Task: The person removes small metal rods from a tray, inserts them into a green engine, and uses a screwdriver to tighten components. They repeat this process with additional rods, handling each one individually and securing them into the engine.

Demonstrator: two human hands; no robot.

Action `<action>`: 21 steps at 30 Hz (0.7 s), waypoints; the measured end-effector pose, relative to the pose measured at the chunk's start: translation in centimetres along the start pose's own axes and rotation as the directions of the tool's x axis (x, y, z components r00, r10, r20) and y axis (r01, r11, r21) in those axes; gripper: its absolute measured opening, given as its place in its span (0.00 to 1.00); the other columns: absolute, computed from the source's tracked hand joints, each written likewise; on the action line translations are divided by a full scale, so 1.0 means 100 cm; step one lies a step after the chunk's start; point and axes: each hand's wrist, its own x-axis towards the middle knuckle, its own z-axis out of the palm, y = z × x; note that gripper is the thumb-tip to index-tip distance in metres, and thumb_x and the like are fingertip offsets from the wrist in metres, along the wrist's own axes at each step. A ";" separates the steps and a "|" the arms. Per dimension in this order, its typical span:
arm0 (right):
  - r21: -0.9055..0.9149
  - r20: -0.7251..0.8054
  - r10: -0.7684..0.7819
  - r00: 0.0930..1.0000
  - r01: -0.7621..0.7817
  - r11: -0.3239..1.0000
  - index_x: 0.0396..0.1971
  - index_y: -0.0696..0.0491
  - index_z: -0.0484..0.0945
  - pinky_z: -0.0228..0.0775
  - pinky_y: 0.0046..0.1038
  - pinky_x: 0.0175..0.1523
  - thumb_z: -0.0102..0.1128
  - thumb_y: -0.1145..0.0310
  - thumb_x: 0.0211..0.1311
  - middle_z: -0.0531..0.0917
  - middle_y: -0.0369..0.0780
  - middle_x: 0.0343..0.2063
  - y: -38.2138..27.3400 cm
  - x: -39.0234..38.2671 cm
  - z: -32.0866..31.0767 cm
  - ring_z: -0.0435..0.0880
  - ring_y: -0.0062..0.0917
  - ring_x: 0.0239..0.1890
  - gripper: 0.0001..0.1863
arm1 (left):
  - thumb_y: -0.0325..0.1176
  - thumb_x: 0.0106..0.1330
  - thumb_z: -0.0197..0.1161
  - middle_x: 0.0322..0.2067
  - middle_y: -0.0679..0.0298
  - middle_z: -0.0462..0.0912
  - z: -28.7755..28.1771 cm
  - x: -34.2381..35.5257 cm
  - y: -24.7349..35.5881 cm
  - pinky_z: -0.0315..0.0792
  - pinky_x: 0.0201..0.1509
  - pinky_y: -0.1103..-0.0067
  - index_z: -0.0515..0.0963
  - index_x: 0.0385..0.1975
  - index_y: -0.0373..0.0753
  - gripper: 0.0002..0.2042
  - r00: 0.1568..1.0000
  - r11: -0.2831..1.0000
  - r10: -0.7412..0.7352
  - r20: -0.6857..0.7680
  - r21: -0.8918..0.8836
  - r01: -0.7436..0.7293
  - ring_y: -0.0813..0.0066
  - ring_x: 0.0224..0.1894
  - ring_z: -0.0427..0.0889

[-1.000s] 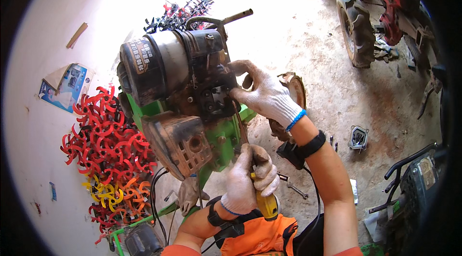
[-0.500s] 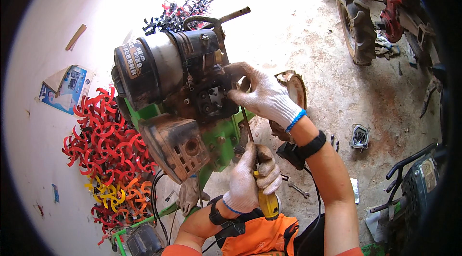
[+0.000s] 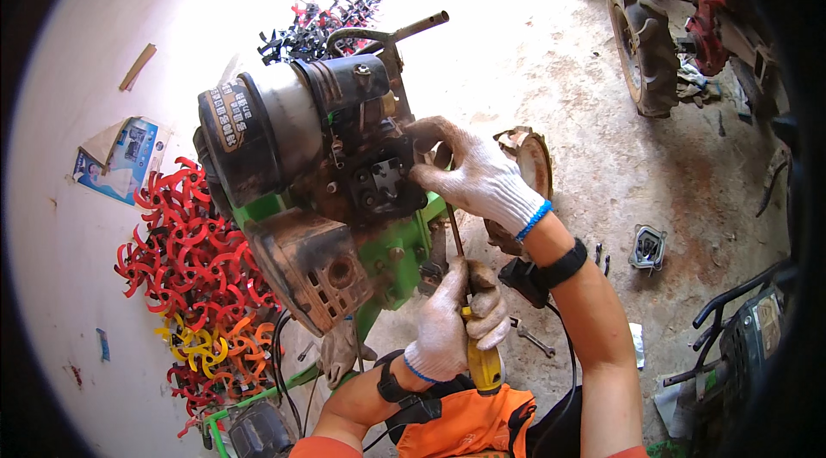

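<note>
A dusty engine (image 3: 379, 183) with a black and pale round housing (image 3: 280, 118) sits on a green frame (image 3: 391, 260). My left hand (image 3: 456, 320), in a soiled white glove, is closed around a screwdriver (image 3: 487, 363) with a yellow and black handle. Its long shaft (image 3: 454, 230) points up toward the engine's right side; the tip is hidden. My right hand (image 3: 482, 170), also gloved, curls thumb and fingers against the right edge of the engine's exposed dark face. What lies between those fingers is hard to make out. Below sits a rusty slotted muffler cover (image 3: 323, 277).
Red, yellow and orange curved blades (image 3: 202, 260) lie piled along the left wall. A wheel (image 3: 529, 161) stands right of the engine. On the floor lie a wrench (image 3: 535, 339) and a metal cover (image 3: 647, 248). Another machine's tire (image 3: 641, 45) is at upper right.
The engine has shifted slightly left and toward me. Both hands keep nearly the same places, the left one still around the screwdriver.
</note>
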 end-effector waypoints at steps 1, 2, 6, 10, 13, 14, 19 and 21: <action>-0.006 -0.007 -0.012 1.000 0.012 1.000 0.67 0.54 0.80 0.79 0.29 0.60 0.72 0.68 0.68 0.89 0.38 0.52 0.000 0.000 0.000 0.82 0.21 0.48 0.28 | 0.59 0.89 0.47 0.21 0.75 0.58 0.001 0.001 0.000 0.59 0.18 0.78 0.76 0.40 0.46 0.23 1.000 1.000 -0.008 -0.004 0.003 0.008 0.81 0.16 0.56; -0.013 -0.011 -0.018 1.000 0.018 1.000 0.67 0.53 0.80 0.78 0.29 0.61 0.72 0.68 0.68 0.89 0.38 0.52 0.001 0.000 -0.001 0.82 0.21 0.48 0.28 | 0.59 0.89 0.47 0.21 0.75 0.58 0.001 0.002 0.000 0.58 0.18 0.78 0.76 0.40 0.46 0.24 1.000 1.000 -0.015 -0.010 0.006 0.015 0.81 0.16 0.56; 0.056 0.005 0.009 1.000 -0.010 0.998 0.66 0.54 0.81 0.78 0.29 0.60 0.73 0.68 0.68 0.89 0.38 0.51 0.002 0.001 -0.004 0.83 0.21 0.48 0.27 | 0.60 0.89 0.46 0.21 0.75 0.57 0.002 0.007 -0.002 0.58 0.18 0.78 0.76 0.40 0.46 0.24 0.999 0.999 -0.033 -0.029 -0.006 0.033 0.81 0.16 0.56; 0.122 0.018 0.009 1.000 -0.011 0.992 0.65 0.54 0.82 0.79 0.28 0.58 0.74 0.68 0.67 0.88 0.37 0.49 0.003 0.002 -0.006 0.83 0.20 0.46 0.27 | 0.60 0.89 0.47 0.21 0.74 0.58 0.000 0.015 -0.004 0.58 0.17 0.78 0.76 0.41 0.46 0.24 0.997 0.998 -0.063 -0.033 -0.025 0.063 0.81 0.16 0.56; 0.118 0.018 0.005 1.000 -0.007 0.993 0.64 0.54 0.83 0.80 0.27 0.56 0.74 0.68 0.67 0.88 0.37 0.48 0.003 0.004 -0.008 0.82 0.19 0.45 0.26 | 0.60 0.89 0.47 0.21 0.73 0.59 -0.001 0.020 -0.005 0.58 0.17 0.78 0.77 0.41 0.45 0.24 0.997 0.997 -0.067 -0.043 -0.028 0.066 0.81 0.16 0.57; 0.104 0.013 0.000 1.000 -0.001 0.995 0.64 0.54 0.83 0.80 0.27 0.55 0.74 0.68 0.67 0.88 0.37 0.48 0.004 0.004 -0.009 0.82 0.19 0.44 0.26 | 0.60 0.89 0.47 0.21 0.73 0.59 -0.001 0.022 -0.005 0.57 0.17 0.78 0.77 0.41 0.45 0.24 0.997 0.997 -0.068 -0.042 -0.030 0.067 0.80 0.16 0.57; 0.061 0.029 0.063 0.998 -0.065 0.996 0.63 0.56 0.83 0.79 0.28 0.61 0.75 0.67 0.66 0.89 0.38 0.49 0.007 0.006 -0.014 0.84 0.21 0.49 0.26 | 0.59 0.89 0.47 0.22 0.73 0.60 0.002 0.026 -0.004 0.57 0.18 0.78 0.77 0.41 0.44 0.24 0.997 0.998 -0.059 -0.057 -0.006 0.059 0.80 0.17 0.58; 0.060 0.033 0.075 0.997 -0.077 0.995 0.63 0.57 0.83 0.77 0.28 0.65 0.75 0.67 0.66 0.89 0.39 0.50 0.009 0.006 -0.015 0.85 0.22 0.52 0.26 | 0.58 0.90 0.46 0.22 0.73 0.60 0.003 0.027 -0.004 0.57 0.18 0.78 0.76 0.41 0.43 0.24 0.995 0.998 -0.064 -0.070 -0.025 0.063 0.81 0.17 0.58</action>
